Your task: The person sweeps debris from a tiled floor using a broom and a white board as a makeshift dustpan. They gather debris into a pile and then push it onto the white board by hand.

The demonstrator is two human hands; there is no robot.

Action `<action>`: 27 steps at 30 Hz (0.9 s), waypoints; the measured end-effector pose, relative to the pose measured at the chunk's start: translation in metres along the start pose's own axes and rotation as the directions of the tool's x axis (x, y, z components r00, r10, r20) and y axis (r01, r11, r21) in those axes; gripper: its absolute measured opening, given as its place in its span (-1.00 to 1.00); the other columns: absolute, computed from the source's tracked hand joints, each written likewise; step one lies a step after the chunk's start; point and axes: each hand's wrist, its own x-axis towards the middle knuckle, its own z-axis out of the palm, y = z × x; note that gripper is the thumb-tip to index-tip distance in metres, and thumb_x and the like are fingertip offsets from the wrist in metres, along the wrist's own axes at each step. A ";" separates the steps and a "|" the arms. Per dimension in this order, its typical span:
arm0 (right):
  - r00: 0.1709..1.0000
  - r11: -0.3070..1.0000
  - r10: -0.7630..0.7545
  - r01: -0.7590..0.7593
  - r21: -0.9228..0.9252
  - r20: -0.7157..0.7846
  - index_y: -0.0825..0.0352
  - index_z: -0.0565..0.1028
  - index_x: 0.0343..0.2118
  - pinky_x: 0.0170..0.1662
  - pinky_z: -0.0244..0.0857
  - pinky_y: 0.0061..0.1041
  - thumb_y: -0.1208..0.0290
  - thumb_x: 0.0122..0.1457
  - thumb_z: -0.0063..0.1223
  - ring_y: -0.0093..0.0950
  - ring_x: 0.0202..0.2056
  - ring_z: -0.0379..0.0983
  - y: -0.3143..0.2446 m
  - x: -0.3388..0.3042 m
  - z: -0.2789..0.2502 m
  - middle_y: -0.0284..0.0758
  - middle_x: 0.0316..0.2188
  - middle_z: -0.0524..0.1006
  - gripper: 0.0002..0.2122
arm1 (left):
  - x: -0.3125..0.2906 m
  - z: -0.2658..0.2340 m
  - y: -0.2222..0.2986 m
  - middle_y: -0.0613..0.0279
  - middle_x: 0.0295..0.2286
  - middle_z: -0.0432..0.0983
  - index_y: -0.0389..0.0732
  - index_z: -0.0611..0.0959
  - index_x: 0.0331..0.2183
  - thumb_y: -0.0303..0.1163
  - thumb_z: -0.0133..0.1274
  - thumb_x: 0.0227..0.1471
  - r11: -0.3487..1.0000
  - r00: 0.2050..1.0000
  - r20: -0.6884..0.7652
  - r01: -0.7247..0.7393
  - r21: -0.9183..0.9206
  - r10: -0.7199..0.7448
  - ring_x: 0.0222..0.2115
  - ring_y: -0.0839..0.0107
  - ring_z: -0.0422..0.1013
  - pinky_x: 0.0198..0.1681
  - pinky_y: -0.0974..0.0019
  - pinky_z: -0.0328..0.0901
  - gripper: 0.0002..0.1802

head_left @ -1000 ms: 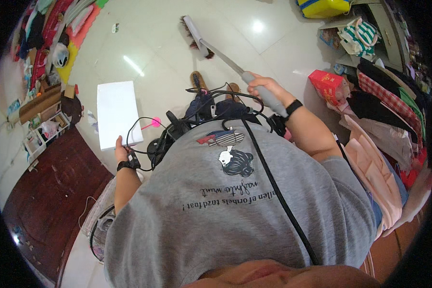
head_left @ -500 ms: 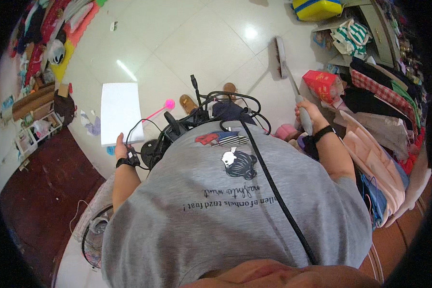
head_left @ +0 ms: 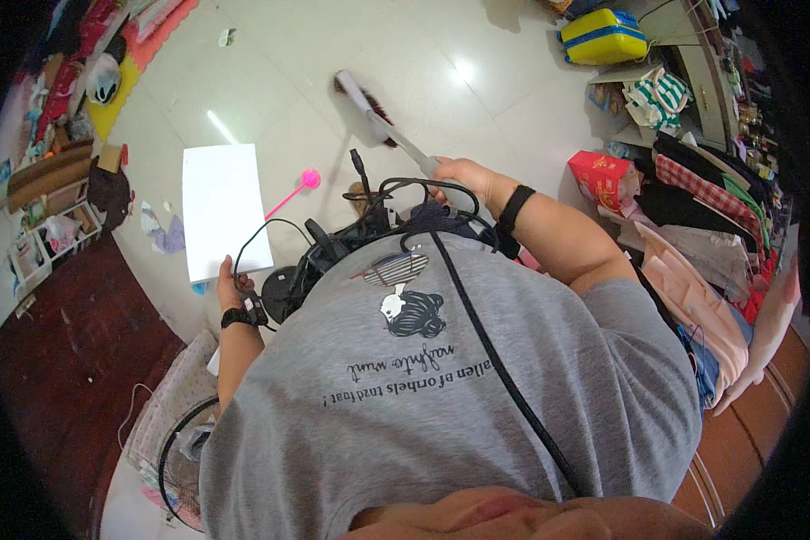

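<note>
Gripped at its near edge by my left hand (head_left: 235, 286), a white rectangular board (head_left: 225, 211) extends away from me at the left. My right hand (head_left: 466, 178) is closed around the grey handle of a long-handled brush (head_left: 365, 101). The brush head, with dark reddish bristles, points far and to the left, over the pale tiles; whether it touches them I cannot tell. Between board and brush shows a pink stick with a round end (head_left: 310, 179), its lower part hidden behind the board. Black cables (head_left: 387, 193) hang at my front, partly covering my right fingers.
Piled clothes (head_left: 702, 198) and a red bag (head_left: 606, 178) line the right side, with a yellow case (head_left: 603, 38) farther off. At the left stand a dark red wooden surface (head_left: 72, 360) and a white basket (head_left: 63, 238). A crumpled purple scrap (head_left: 164, 232) lies on the floor.
My right hand has swung the brush leftward across my front, from the right side to ahead of me. The white board has shifted only slightly in my left hand.
</note>
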 end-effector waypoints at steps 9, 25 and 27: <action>0.976 0.976 -0.218 0.218 -0.009 -0.009 0.33 0.23 0.05 -0.62 0.25 -0.66 0.44 0.07 -0.04 -0.62 -0.61 0.33 -0.060 -0.053 0.011 -0.39 -0.56 0.39 -0.56 | 0.075 -0.011 0.042 0.25 -0.74 0.28 -0.27 0.46 -0.37 0.06 0.10 -0.10 0.992 0.993 -0.121 0.000 0.123 0.015 -0.77 0.48 0.16 -0.72 0.40 0.15 -0.47; 0.665 0.739 -0.317 0.620 0.264 -0.676 0.34 0.31 -0.39 -0.63 0.29 -0.49 0.44 0.04 -0.03 -0.43 -0.66 0.35 -0.302 -0.077 -0.273 -0.26 -0.66 0.39 -0.87 | 0.039 0.141 0.119 0.28 -0.72 0.31 -0.17 0.50 -0.56 0.07 -0.03 -0.01 0.941 0.955 -0.200 -0.153 0.302 0.220 -0.77 0.42 0.20 -0.71 0.38 0.11 -0.54; 0.655 0.711 -0.324 0.644 0.281 -0.682 0.33 0.32 -0.41 -0.63 0.29 -0.49 0.45 0.04 -0.04 -0.42 -0.65 0.36 -0.338 -0.067 -0.326 -0.26 -0.65 0.39 -0.89 | 0.037 0.179 0.137 0.29 -0.77 0.23 -0.15 0.44 -0.62 0.10 0.03 -0.06 0.972 0.969 -0.206 -0.087 0.217 0.133 -0.80 0.41 0.17 -0.75 0.36 0.10 -0.51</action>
